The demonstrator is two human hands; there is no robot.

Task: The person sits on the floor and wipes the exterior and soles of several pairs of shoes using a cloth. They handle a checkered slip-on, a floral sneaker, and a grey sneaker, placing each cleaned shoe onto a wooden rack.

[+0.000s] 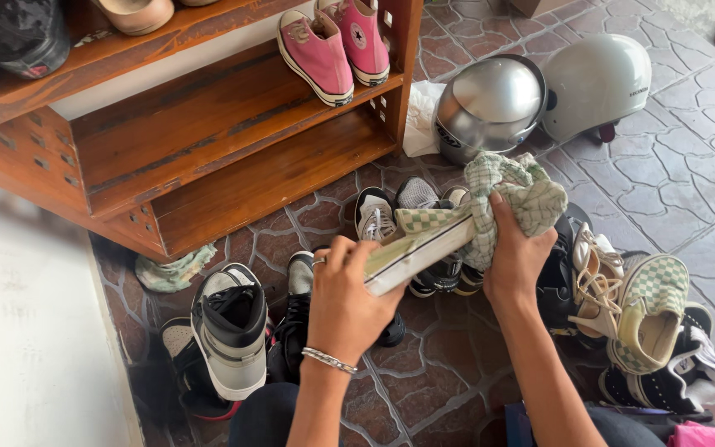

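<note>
Left hand (pixel 343 302) clamps shoe (pixel 415 248), right hand (pixel 516 257) grips cloth (pixel 516 192); I'd watch for shoe slipping under hard wiping.

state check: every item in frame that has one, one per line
Left hand: gripping green-checked slip-on shoe, sole edge up.
Right hand: pressing green-checked cloth against that shoe.
Matching checked shoe: on floor, tipped sideways.
Pink canvas sneakers: shelved as a pair on wooden rack.
Silver helmet: lying on tiles.
White helmet: beside it.

Home entryway: wooden shoe rack (pixel 208 141), shoes, helmets (pixel 490 103) on tiled floor (pixel 688 174).
</note>
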